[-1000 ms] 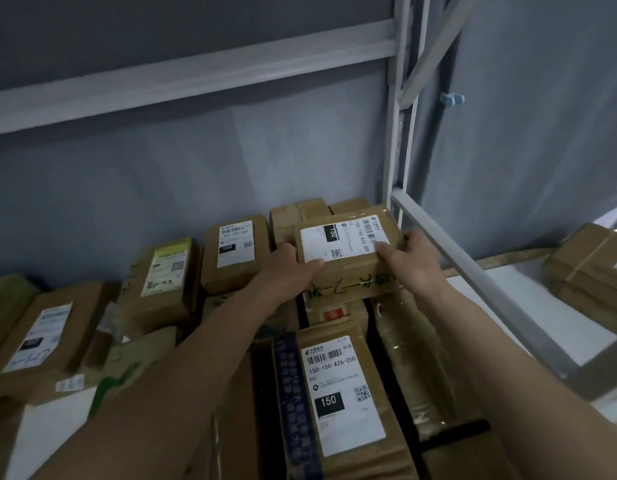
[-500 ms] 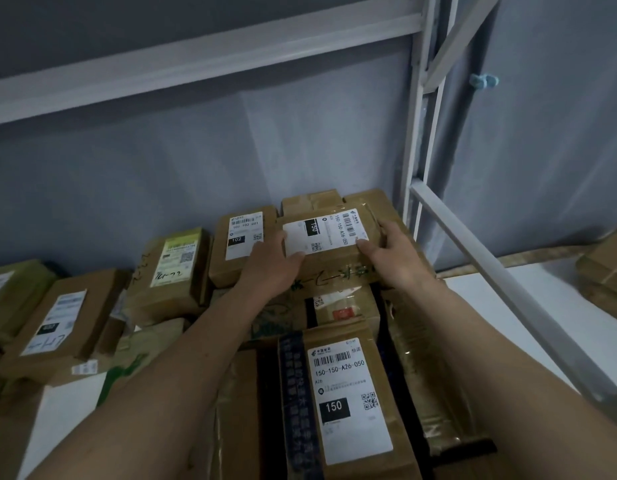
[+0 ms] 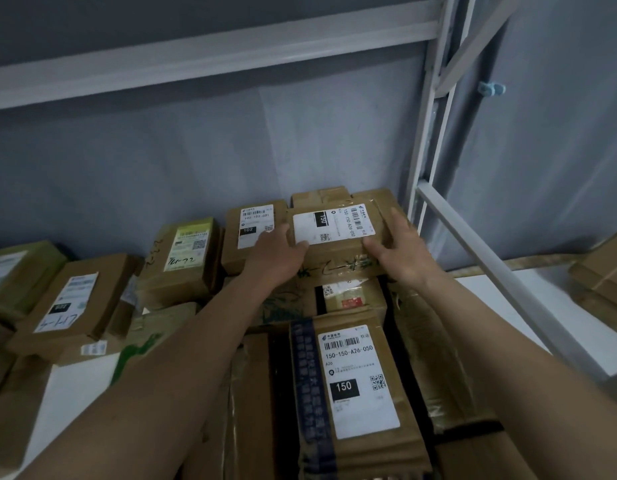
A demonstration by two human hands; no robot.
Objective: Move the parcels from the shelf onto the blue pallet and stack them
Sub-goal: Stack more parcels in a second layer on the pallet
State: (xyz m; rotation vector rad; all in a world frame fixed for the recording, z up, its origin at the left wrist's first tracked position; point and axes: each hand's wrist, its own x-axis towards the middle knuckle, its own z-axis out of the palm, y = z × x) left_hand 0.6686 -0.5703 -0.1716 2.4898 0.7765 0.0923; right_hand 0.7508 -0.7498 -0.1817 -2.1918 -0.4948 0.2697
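Both hands on one parcel at the shelf's back corner.
Shelf upright [image 3: 425,140] stands right of the held parcel [image 3: 338,237], which tops the stack there. Left hand [image 3: 277,256] grips its left edge; right hand [image 3: 402,251] clasps its right edge.

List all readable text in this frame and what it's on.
"150-150-A26-050", "A26", "150": label of the near parcel.
"150", "150 A26-050": sideways label of the held parcel, gripped by left hand and right hand.
"102-102-001", "102": label of the parcel behind the left hand.
Handwriting, the green-label parcel and the remaining labels: too blurred.
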